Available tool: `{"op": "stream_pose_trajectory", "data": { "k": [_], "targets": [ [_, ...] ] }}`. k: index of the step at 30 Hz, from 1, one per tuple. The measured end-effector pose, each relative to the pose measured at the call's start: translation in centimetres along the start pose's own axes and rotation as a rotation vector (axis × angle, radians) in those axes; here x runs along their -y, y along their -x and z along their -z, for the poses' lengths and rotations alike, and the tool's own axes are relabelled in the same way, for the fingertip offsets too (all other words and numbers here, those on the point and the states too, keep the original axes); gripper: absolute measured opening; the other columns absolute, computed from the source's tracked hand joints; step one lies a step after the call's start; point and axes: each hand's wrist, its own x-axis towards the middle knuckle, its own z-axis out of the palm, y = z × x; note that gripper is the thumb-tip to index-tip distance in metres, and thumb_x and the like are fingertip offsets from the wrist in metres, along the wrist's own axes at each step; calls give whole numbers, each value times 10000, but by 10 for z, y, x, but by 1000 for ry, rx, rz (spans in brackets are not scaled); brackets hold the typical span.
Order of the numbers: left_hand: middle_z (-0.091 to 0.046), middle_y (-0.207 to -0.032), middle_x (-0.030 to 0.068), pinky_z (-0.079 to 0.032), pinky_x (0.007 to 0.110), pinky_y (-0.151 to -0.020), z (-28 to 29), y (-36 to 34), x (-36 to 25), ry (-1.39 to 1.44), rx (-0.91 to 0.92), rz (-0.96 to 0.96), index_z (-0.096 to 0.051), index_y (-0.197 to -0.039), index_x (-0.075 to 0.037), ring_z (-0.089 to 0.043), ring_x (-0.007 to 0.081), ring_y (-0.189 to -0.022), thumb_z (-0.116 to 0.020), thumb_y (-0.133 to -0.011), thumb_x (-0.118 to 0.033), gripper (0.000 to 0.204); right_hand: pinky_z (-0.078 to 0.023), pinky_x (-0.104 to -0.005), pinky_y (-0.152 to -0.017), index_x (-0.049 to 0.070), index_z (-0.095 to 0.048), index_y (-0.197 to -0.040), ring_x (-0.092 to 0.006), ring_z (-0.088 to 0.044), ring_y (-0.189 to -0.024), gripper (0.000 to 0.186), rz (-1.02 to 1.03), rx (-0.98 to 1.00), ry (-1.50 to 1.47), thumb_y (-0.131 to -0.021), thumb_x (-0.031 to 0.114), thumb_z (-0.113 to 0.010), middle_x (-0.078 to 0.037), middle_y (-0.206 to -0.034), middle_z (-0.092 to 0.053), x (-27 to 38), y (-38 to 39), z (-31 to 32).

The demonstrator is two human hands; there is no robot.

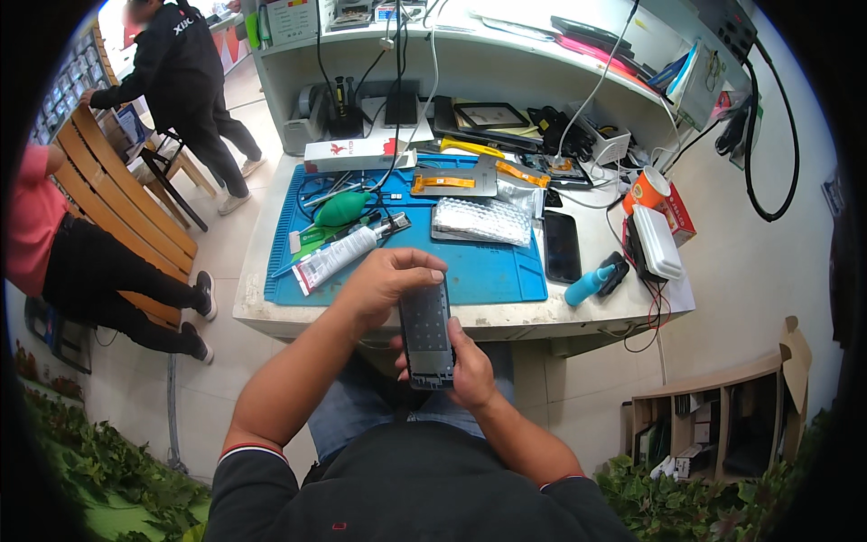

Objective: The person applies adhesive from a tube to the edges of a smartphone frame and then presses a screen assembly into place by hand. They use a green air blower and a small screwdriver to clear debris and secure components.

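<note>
Dark phone body (427, 327) sits in front of the desk (271, 310), above the lap, tilted slightly; its upper end overlaps the desk's front edge and the blue mat (470, 282) in view. Lap and torso lie just below it. Mat surface shows between its front edge and the bubble-wrap packet (481, 222). Left side of mat: white tube (336, 257) lies slanted near the left hand (393, 282), green blower (343, 210) behind it. Right side: black phone (562, 247) flat just beside the mat, light-blue bottle (589, 285) near the desk's front edge; both well apart from the hands. Floor shows either side of the legs, wooden shelf unit (718, 415) well off to the right.

Grip: right hand (471, 366) closed around the phone body's lower part, thumb along the right side, fingertips showing past the left side. Left hand at the top end, fingers bent over it, thumb-to-finger gap narrow; cannot tell whether it pinches the edge or only touches.
</note>
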Motion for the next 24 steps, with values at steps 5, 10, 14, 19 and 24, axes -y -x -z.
{"op": "stream_pose_trajectory", "data": {
  "k": [5,10,14,19,24],
  "targets": [
    [-767,-996,68,-600,302,-827,-2,2,3,79,6,15,-761,-1176,-10,-745,144,-905,-851,-919,-93,285,-641,-413,-941,-76,-513,-1497,-283,-750,-1078,713,52,-5,123,-1197,495,-208,-257,-1338,-688,0,1,-1],
    [-771,-997,72,-601,308,-829,-3,5,2,123,28,-4,-762,-1168,-6,-749,152,-897,-850,-909,-57,278,-636,-411,-953,-89,-522,-1485,-278,-750,-1075,718,72,-3,153,-1199,490,-210,-255,-1340,-691,1,2,-1],
    [-775,-993,76,-601,312,-831,-2,6,2,51,9,-60,-773,-1145,-4,-749,152,-894,-852,-907,-51,255,-630,-382,-933,-76,-559,-1457,-238,-746,-1024,721,75,-18,145,-1196,512,-234,-215,-1307,-711,1,2,-3],
    [-779,-981,78,-603,317,-830,-1,5,4,27,-9,-74,-779,-1133,1,-752,158,-891,-853,-900,-43,249,-616,-368,-937,-69,-582,-1434,-215,-734,-1013,717,77,-33,166,-1194,525,-260,-189,-1271,-721,2,3,-6],
    [-778,-984,83,-608,327,-831,-4,6,7,124,-21,-46,-778,-1131,4,-755,167,-886,-836,-899,-40,244,-595,-357,-938,-70,-600,-1404,-203,-716,-1020,705,117,-51,227,-1195,524,-284,-167,-1219,-719,-1,3,-7]
  ]
}}
